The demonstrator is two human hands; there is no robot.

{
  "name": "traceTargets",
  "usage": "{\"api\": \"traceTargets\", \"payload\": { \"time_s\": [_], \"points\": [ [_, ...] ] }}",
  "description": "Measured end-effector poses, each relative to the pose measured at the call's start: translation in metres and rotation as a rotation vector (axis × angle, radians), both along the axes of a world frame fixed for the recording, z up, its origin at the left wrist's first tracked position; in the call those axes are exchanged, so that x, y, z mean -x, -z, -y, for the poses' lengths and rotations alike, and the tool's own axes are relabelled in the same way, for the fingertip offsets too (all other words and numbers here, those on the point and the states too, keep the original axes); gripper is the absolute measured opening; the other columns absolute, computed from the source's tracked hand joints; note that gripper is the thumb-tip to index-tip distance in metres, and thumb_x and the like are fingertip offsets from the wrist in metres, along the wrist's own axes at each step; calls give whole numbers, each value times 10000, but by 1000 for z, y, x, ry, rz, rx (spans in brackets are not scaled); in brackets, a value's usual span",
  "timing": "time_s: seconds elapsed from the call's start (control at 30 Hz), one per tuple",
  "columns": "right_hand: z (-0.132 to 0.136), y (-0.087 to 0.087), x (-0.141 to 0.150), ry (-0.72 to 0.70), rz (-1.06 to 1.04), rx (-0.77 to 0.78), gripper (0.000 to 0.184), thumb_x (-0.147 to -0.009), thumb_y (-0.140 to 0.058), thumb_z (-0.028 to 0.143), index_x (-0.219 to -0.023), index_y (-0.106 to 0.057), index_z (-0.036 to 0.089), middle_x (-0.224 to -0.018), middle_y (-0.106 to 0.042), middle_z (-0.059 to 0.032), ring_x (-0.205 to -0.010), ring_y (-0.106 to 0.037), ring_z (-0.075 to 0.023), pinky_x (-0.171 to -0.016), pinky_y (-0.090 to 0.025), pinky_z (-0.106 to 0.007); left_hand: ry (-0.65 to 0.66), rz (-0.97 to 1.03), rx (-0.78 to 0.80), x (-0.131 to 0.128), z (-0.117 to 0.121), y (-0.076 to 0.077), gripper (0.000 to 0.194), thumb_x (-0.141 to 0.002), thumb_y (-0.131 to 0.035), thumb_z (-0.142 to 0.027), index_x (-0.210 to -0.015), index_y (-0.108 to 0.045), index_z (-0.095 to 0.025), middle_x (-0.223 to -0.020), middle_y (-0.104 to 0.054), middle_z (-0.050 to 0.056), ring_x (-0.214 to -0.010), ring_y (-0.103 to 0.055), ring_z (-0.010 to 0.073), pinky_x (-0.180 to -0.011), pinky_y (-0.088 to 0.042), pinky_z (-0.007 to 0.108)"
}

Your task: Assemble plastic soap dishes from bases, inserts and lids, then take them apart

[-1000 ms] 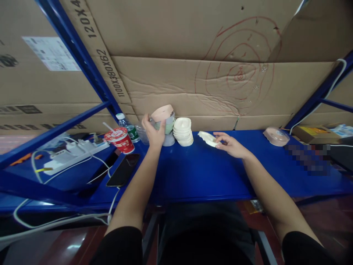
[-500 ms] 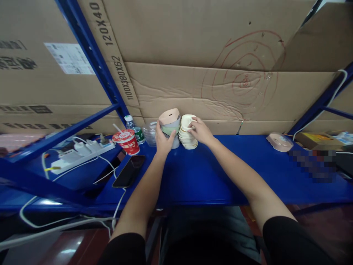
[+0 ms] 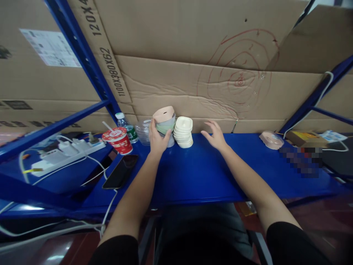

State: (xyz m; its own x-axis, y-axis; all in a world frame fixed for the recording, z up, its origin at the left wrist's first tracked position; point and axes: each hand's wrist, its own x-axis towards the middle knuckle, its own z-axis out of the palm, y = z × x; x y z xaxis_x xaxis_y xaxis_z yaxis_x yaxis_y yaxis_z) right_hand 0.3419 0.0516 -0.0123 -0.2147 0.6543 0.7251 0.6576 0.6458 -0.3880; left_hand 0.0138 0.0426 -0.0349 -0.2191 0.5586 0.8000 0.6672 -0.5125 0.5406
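Against the cardboard at the back of the blue shelf stands a stack of nested bowls [image 3: 164,126] in peach, grey and green, leaning a little. My left hand [image 3: 158,141] grips its left and front sides, thumb across the front, with the far fingers hidden. Just to the right rises a pile of small cream-coloured square dishes [image 3: 184,132], which neither hand appears to touch. My right hand [image 3: 216,137] hovers over the shelf to the right of that pile, fingers apart and nothing in it.
Left of the bowls stand clear plastic cups [image 3: 143,133], a water bottle [image 3: 127,127] and a red cup [image 3: 118,141] with a straw. A phone [image 3: 120,172] lies in front, near a power strip [image 3: 67,156] with cables. A pinkish container [image 3: 271,140] sits at right.
My right hand has let go of the cream dish pile and moved off to the right. My left hand stays on the bowl stack. The view has shifted slightly.
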Motion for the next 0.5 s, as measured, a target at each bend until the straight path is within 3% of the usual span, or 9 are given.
{"api": "traceTargets", "payload": {
  "time_s": [0.17, 0.3, 0.4, 0.5],
  "points": [
    [9, 23, -135, 380, 140, -3, 627, -956, -575, 631, -1369, -637, 163, -1508, -576, -225, -1472, -469, -379, -1233, -358, -590, -123, -21, -50, 1, 3, -1, 947, -864, -683, -570, -1591, -324, -81, -1620, -377, 299, -1562, -328, 408, -1299, -224, 592],
    [22, 34, -240, 794, 162, 57, 653, -937, -537, 545, -1416, -581, 104, -1518, -543, -265, -1488, -419, -408, -1216, -334, -627, -184, -40, -101, 0, 8, -5, 976, -845, -687, -566, -1579, -316, -39, -1587, -376, 322, -1542, -337, 423, -1285, -220, 606],
    [31, 43, -284, 1038, 100, 87, 712, -922, -521, 519, -1478, -523, 73, -1567, -480, -284, -1523, -342, -440, -1210, -313, -653, -193, -32, -64, -2, 12, -8, 964, -835, -704, -526, -1584, -308, -65, -1590, -363, 312, -1533, -337, 422, -1269, -243, 617],
    [36, 52, -293, 1139, 91, 279, 834, -897, -548, 533, -1587, -406, 87, -1677, -345, -276, -1580, -194, -493, -1193, -241, -757, -151, -35, -8, -4, 16, -9, 979, -836, -712, -471, -1613, -247, -98, -1625, -289, 302, -1562, -267, 421, -1254, -264, 622]
  ]
}}
